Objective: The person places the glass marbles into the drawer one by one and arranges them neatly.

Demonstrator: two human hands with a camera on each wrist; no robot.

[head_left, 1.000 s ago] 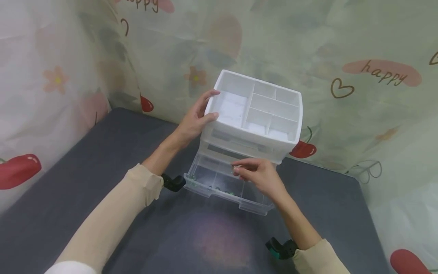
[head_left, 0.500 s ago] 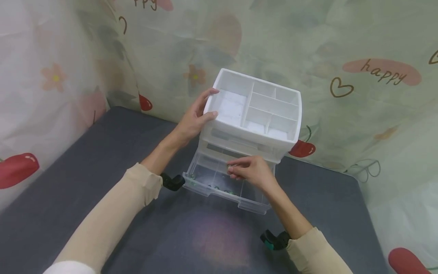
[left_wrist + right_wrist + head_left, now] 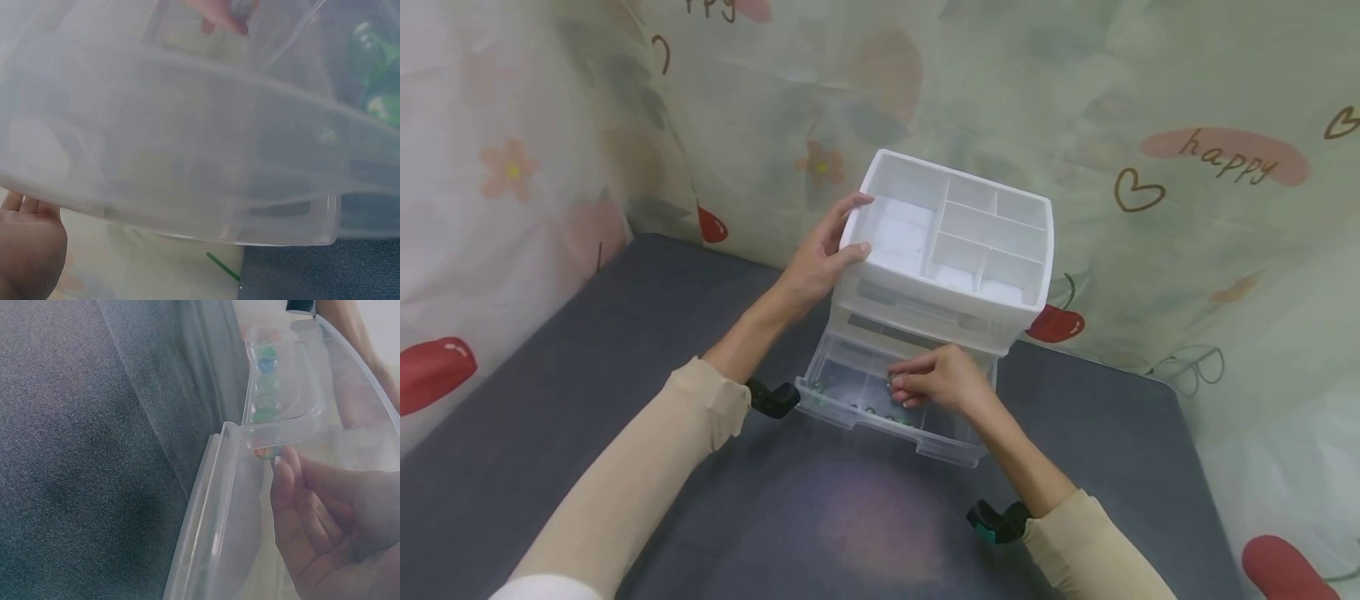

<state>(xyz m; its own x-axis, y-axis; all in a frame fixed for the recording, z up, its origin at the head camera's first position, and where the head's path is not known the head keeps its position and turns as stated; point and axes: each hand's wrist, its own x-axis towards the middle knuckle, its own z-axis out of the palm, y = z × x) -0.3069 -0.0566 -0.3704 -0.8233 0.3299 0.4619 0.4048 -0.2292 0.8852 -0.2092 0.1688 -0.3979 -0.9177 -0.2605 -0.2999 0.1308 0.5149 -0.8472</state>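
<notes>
A white storage drawer unit (image 3: 925,292) with a divided top tray stands tilted on the table, its clear lower drawer (image 3: 951,446) pulled out. My left hand (image 3: 812,262) grips the left side of the top tray, thumb and fingers over the rim. Over the open drawer, my right hand (image 3: 943,383) pinches a small glass marble (image 3: 265,452) with an orange streak between thumb and fingertips. Several green and blue marbles (image 3: 267,381) lie along the drawer's front in the right wrist view. Green marbles (image 3: 374,53) show blurred through clear plastic in the left wrist view.
The dark grey cloth-covered table (image 3: 730,508) extends around the unit. A patterned curtain (image 3: 1000,92) hangs close behind it and along the left. Black wrist cameras (image 3: 996,521) project from both forearms. A thin cable (image 3: 1195,367) loops at the back right.
My right hand has moved left and slightly down over the drawer, still pinching the marble. My left hand keeps its grip on the tray; the head view has shifted slightly.
</notes>
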